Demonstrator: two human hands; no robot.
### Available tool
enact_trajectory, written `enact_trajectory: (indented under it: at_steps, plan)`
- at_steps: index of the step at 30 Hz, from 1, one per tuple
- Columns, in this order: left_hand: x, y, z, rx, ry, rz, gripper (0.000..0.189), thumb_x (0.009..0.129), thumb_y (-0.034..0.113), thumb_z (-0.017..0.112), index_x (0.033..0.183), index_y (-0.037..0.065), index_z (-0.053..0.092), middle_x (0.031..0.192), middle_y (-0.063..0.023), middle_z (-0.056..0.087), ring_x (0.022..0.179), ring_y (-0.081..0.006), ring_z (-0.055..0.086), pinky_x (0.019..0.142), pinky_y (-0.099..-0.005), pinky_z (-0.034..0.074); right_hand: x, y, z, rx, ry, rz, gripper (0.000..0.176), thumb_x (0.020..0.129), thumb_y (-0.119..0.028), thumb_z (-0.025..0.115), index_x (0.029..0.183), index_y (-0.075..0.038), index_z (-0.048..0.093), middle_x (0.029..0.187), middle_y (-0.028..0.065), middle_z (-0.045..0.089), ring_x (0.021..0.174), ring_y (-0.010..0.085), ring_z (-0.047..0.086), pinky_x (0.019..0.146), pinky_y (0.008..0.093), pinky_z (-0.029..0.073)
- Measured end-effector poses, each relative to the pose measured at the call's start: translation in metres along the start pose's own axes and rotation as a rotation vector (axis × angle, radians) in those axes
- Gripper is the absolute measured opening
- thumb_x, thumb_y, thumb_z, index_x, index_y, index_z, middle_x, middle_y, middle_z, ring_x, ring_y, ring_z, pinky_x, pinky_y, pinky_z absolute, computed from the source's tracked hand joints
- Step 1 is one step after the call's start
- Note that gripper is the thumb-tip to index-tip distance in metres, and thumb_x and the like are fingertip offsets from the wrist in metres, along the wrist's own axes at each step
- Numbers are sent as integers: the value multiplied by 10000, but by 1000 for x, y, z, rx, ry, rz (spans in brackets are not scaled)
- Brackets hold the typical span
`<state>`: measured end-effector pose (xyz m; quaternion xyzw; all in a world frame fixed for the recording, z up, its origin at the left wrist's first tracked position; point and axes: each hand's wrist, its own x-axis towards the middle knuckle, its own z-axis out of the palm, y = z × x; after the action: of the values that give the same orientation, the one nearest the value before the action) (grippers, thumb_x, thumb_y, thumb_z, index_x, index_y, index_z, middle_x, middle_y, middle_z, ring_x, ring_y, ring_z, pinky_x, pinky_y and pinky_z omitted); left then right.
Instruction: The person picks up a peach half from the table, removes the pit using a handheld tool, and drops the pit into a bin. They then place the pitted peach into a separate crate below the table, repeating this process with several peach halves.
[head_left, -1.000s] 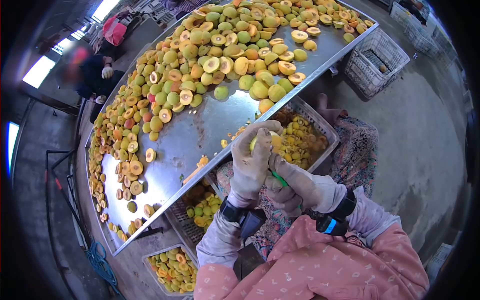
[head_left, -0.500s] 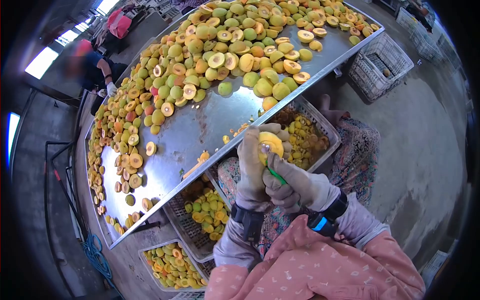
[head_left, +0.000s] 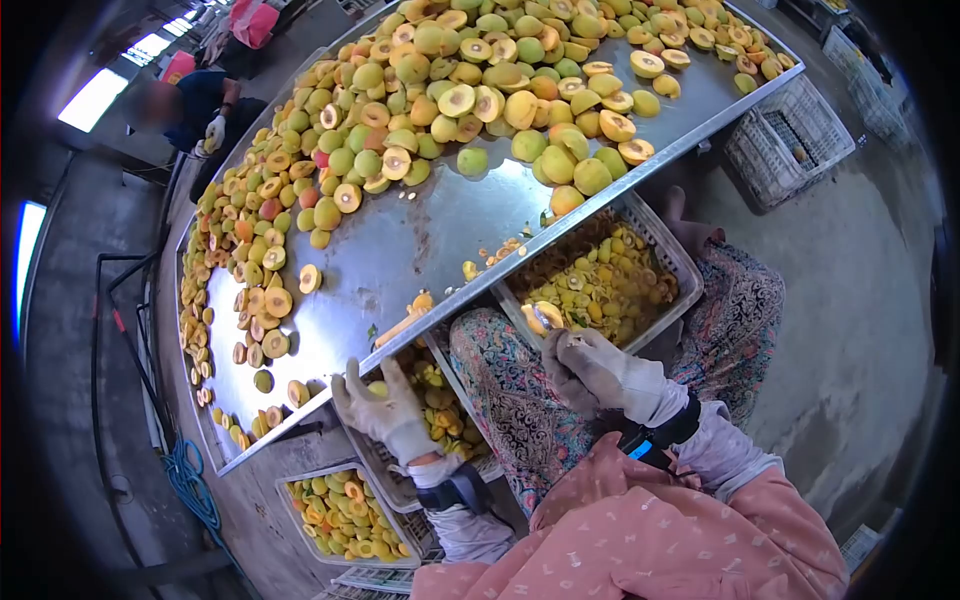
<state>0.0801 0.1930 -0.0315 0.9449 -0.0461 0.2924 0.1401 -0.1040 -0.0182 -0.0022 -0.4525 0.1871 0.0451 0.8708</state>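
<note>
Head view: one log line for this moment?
left hand open above crate of fruit halves | right hand by crate of yellow pieces, grip unclear | fruit-covered table

Table: a long steel table slants across the view, with its near end bare and wet.
Fruit: green-yellow whole fruit and orange-centred halves crowd its far end and left edge.
Crates: an empty white crate stands on the concrete floor; a low crate of halves sits bottom left.
Hose: a blue coil, possibly rope.
Person: a co-worker in dark blue stands at the far corner.
</note>
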Motion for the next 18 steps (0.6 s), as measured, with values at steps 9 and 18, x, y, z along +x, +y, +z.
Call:
enact_trajectory:
  at_steps: [9, 18]
  plan:
    - [-16, 159, 18, -1004, -648, 450, 620, 1023, 284, 470, 1514, -23, 250, 1516, -288, 307, 1392, -441, 313, 1168, -479, 232, 20, 28, -25, 29, 38, -22, 446, 1008, -585, 387, 832, -179, 444, 606, -62, 356, 481, 88, 335, 442, 267, 295]
    - [103, 259, 186, -126, -606, 762, 575, 829, 311, 706, 1373, 255, 526, 1445, -197, 445, 1265, -362, 504, 1016, -460, 442, -8, 40, -65, -22, 192, 104, 569, 979, -636, 400, 846, -94, 507, 669, 14, 472, 527, 155, 462, 484, 300, 412]
